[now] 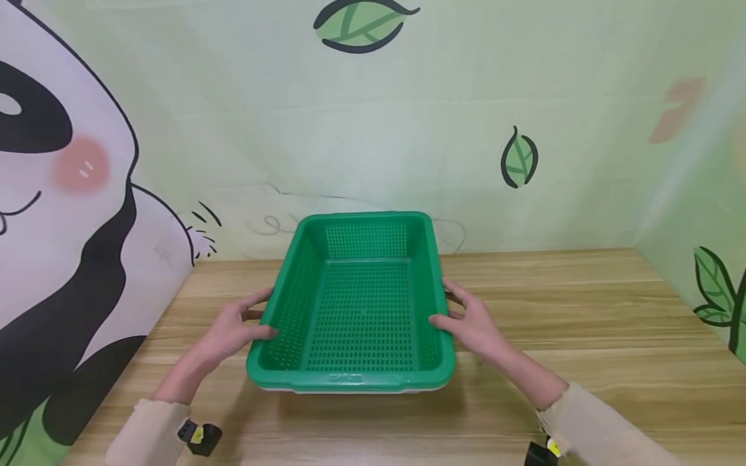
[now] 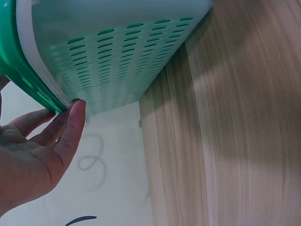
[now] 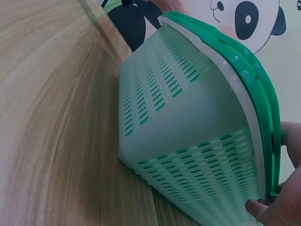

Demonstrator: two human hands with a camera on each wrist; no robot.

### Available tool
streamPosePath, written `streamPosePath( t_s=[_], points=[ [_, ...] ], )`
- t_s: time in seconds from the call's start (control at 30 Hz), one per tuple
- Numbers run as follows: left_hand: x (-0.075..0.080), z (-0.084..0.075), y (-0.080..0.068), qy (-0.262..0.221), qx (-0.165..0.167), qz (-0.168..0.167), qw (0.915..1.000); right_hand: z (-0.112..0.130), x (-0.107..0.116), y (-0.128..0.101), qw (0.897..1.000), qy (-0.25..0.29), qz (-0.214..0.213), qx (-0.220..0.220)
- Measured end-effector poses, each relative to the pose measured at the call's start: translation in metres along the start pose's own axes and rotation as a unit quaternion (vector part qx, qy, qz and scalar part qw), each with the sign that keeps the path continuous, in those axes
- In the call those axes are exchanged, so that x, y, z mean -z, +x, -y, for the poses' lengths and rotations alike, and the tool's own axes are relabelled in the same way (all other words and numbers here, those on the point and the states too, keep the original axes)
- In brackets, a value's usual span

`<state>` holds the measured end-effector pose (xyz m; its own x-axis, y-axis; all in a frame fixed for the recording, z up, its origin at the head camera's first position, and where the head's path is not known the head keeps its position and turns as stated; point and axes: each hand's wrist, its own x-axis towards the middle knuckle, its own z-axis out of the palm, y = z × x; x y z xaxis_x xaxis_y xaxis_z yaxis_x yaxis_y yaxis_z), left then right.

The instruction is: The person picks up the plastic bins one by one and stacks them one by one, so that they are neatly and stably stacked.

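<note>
A green perforated plastic basket [image 1: 364, 310] sits nested inside a whitish translucent basket [image 3: 197, 108], whose slotted walls show in both wrist views. Nothing lies inside the green one. My left hand [image 1: 233, 327] grips the rim on the left side, thumb over the top and fingers beneath the edge. On the opposite side my right hand [image 1: 474, 323] holds the rim in the same way. In the right wrist view the green rim [image 3: 254, 80] looks doubled above the white one. The baskets' underside is close to the tabletop; whether it touches everywhere cannot be told.
A wood-grain table [image 1: 559, 310] spreads beneath the baskets. Behind it stands a pale green wall [image 1: 233, 116] with leaf drawings, and a large painted panda [image 1: 99, 226] fills the left. Small black devices [image 1: 200, 437] are strapped at both wrists.
</note>
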<state>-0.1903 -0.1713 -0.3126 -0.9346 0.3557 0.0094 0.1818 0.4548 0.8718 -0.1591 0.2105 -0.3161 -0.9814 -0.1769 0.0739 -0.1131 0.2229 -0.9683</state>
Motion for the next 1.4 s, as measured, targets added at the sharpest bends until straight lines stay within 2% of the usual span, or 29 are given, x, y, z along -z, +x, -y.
streamPosePath(
  t_s=[0.67,0.9,1.4],
  points=[
    [-0.012,-0.003,0.004,-0.023,-0.016,0.004,0.9996,-0.003,0.012,-0.003,1.000,-0.023,-0.007,0.013],
    [-0.019,-0.005,0.005,-0.041,-0.008,0.008,0.9991,-0.004,0.019,-0.006,1.000,-0.027,-0.010,0.009],
    [-0.022,-0.007,0.006,-0.045,-0.006,0.004,0.9990,-0.008,0.019,-0.008,1.000,-0.020,-0.011,0.002]
  ],
)
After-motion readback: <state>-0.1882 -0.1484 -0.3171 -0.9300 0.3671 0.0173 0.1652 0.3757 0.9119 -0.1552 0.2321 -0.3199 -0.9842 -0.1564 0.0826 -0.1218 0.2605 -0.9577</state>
